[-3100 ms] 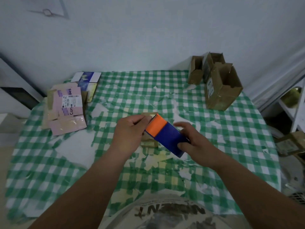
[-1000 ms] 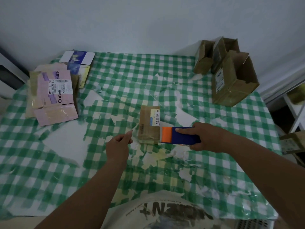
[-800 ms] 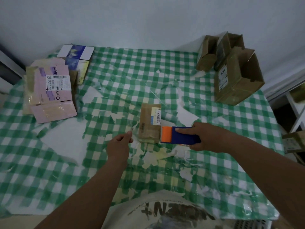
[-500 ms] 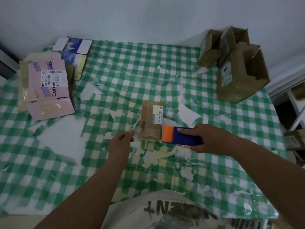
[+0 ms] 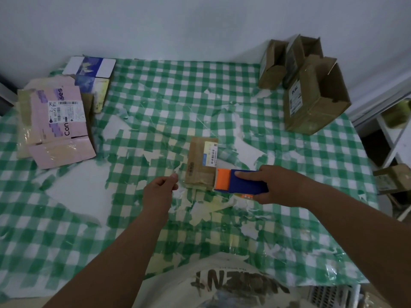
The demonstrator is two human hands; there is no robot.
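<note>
A small flat brown cardboard parcel [image 5: 201, 162] with a barcode label lies in the middle of the green checked tablecloth [image 5: 155, 101]. My right hand [image 5: 275, 185] grips a blue and orange tape dispenser [image 5: 239, 182], whose orange end sits at the parcel's near right corner. My left hand [image 5: 159, 190] is just left of the parcel and pinches the end of a clear tape strip between thumb and finger; the strip runs across the parcel's near edge and is hard to see.
Flattened pink and tan boxes [image 5: 56, 121] and a blue and white carton [image 5: 91, 72] lie at the far left. Three open brown cartons [image 5: 311, 94] stand at the far right. A shelf [image 5: 398, 130] and another box [image 5: 392, 178] are off the table's right edge.
Three seconds ago both hands held the dispenser in the air. Since one second ago the hands have stayed beside the parcel; only the camera has shifted slightly.
</note>
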